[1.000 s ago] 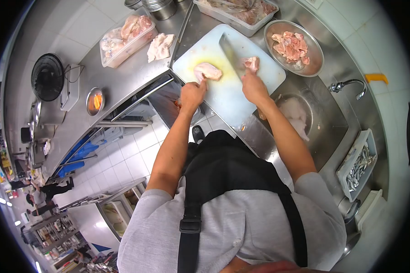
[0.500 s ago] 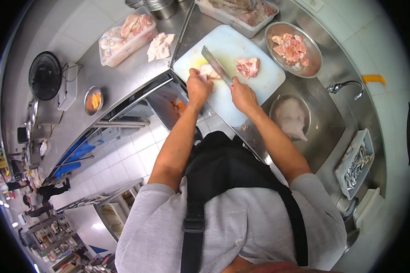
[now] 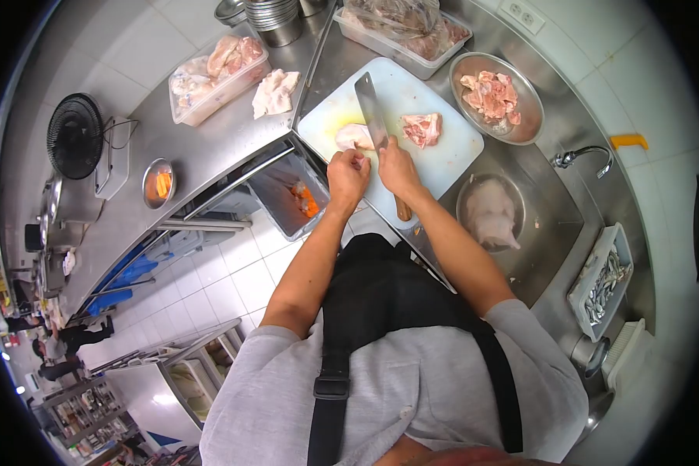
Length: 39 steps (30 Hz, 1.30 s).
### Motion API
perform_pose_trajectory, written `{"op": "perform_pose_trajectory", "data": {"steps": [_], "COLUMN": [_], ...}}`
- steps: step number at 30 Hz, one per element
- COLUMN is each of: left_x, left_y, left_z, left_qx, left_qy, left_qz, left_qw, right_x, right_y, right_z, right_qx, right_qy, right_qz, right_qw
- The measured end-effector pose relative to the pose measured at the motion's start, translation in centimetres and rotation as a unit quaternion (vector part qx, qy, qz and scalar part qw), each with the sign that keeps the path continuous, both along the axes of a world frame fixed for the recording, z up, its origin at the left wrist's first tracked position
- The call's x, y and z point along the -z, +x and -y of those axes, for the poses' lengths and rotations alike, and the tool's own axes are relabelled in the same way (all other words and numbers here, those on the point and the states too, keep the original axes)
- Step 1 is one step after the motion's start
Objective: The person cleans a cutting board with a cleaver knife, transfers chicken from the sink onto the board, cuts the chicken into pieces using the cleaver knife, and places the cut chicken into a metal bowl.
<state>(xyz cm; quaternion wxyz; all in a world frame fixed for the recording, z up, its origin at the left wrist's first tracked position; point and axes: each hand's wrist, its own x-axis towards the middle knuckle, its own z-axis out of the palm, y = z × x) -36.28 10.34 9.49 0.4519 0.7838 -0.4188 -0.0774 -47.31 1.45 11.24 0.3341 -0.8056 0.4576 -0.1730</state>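
Observation:
A white cutting board (image 3: pixel 443 167) lies on the steel counter. My right hand (image 3: pixel 398 167) is wrapped round a large cleaver (image 3: pixel 371 110), its blade pointing away from me and its wooden handle end showing below the hand. Just left of the blade lies a pale piece of chicken (image 3: pixel 353 137). My left hand (image 3: pixel 349 177) is closed at the near end of that piece, its fingertips pinching a bit of meat. Right of the blade, a pinker chicken piece (image 3: pixel 421 130) rests on the board, touched by neither hand.
A steel bowl (image 3: pixel 535 116) of cut meat stands right of the board, near a sink basin with a bowl (image 3: pixel 526 203). Meat tubs (image 3: pixel 220 96) and a skin piece (image 3: pixel 275 92) lie left. Below is an open bin (image 3: pixel 276 210). Two people (image 3: pixel 78 342) are far left.
The cleaver has turned more upright and lies along the right side of the pale piece. My right hand has moved left, and my left hand has come slightly nearer to me.

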Motion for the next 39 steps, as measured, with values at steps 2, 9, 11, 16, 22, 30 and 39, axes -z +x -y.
{"op": "perform_pose_trajectory", "data": {"steps": [2, 9, 11, 16, 22, 30, 39], "left_x": [-0.1, -0.8, -0.4, -0.6, -1.9, 1.2, 0.9], "left_y": [0.4, 0.9, 1.0, 0.9, 1.0, 0.4, 1.8], "left_z": [-0.1, -0.5, -0.5, -0.5, 0.1, -1.8, -2.6], "left_qx": [0.000, 0.009, 0.009, 0.015, 0.015, 0.077, 0.090], "left_qy": [0.005, 0.012, 0.016, 0.040, 0.085, -0.047, -0.044], "left_qz": [-0.047, -0.130, -0.127, -0.077, -0.017, -0.001, -0.052], "left_qw": [0.999, 0.991, 0.992, 0.996, 0.996, 0.996, 0.994], "right_x": [-0.8, -11.0, -6.8, -1.1, 1.5, -0.8, -2.8], "right_y": [0.6, 2.0, 2.3, 1.2, -1.1, 0.3, 2.7], "right_z": [0.8, -0.7, -0.9, 0.9, 6.2, 2.6, -0.4], "right_qx": [-0.012, 0.058, 0.024, -0.022, -0.007, -0.008, -0.019], "right_qy": [-0.040, -0.126, -0.059, 0.027, -0.083, -0.008, -0.032], "right_qz": [0.007, 0.179, 0.022, -0.111, -0.036, -0.049, -0.006], "right_qw": [0.999, 0.974, 0.998, 0.993, 0.996, 0.999, 0.999]}}
